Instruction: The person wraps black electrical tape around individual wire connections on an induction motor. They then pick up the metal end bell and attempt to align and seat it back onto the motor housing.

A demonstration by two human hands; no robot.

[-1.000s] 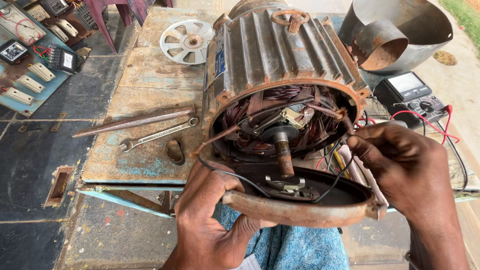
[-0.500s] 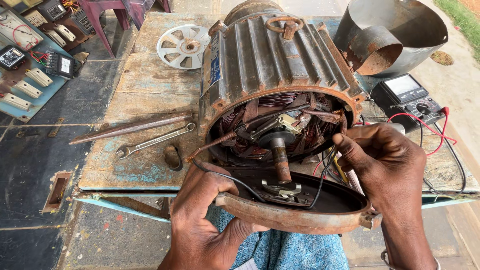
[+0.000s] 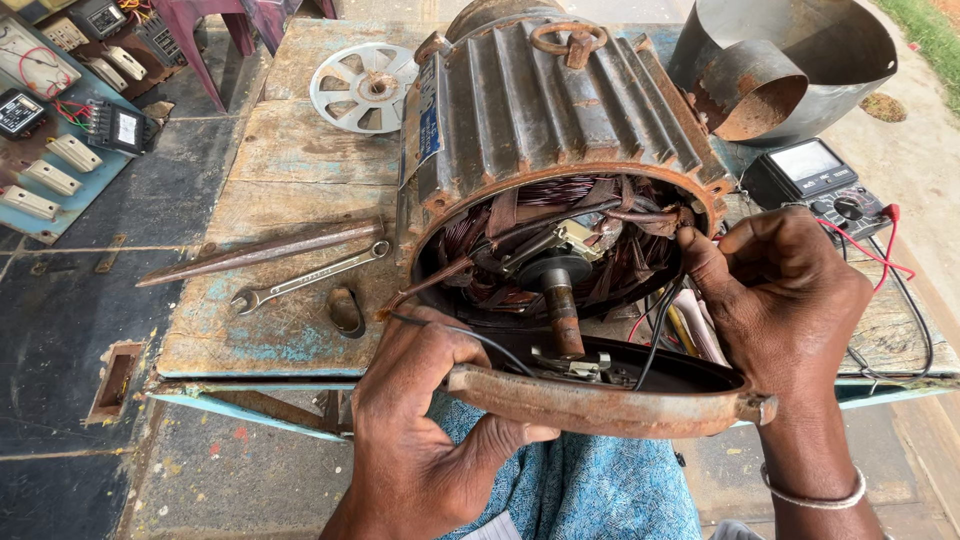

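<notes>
A worn wooden table [image 3: 300,160] with flaking blue paint stands on a dark floor, with a board of switches and meters [image 3: 60,120] lying off to its left. On the table lies a ribbed, rusty electric motor [image 3: 550,130]. Its long axis runs away from the person. The open end faces the camera and shows copper windings and a shaft [image 3: 562,310] that points toward the person and slightly down.

A rusty round end cover [image 3: 600,395] sits off the motor, just in front of the open end, lying nearly flat with its hollow side up and wires running into it. The left hand [image 3: 420,420] grips the near rim of the end cover, thumb curled over the edge and fingers underneath. The right hand [image 3: 790,300] is at the right rim of the opening, fingers bent and tips pressed among the wires there; whether it pinches one I cannot tell.

On the table left of the motor lie a long metal bar [image 3: 260,250], a spanner [image 3: 310,278] and a white fan wheel [image 3: 362,87]. A multimeter [image 3: 815,175] with red and black leads rests to the right, behind a sheet-metal cowl [image 3: 790,60].
</notes>
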